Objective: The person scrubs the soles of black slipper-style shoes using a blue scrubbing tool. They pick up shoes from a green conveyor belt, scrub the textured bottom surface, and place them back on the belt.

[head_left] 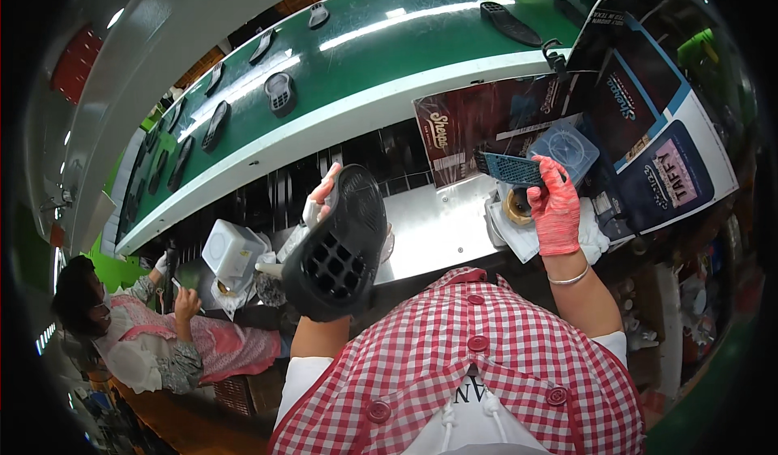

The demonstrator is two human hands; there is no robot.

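A black shoe sole (339,240) is held up in front of me, its open grid of square cells at the near end. My left hand (317,205), in a white glove with fingertips showing, grips it from behind; most of that hand is hidden. My right hand (557,214), in a pinkish-red glove, pinches a flat, dark-blue rectangular piece with a mesh-like surface (509,168). Below that piece sit a roll of tape (517,208) and white cloth or paper. A clear plastic tub (565,152) stands just beyond my right hand.
A green conveyor belt (389,46) carrying several soles runs across the far side, behind a white rail (365,108). Printed cardboard panels (673,163) stand at the right. A metal worktop (442,226) lies ahead. Another person (154,333) works at the left beside a white container (230,250).
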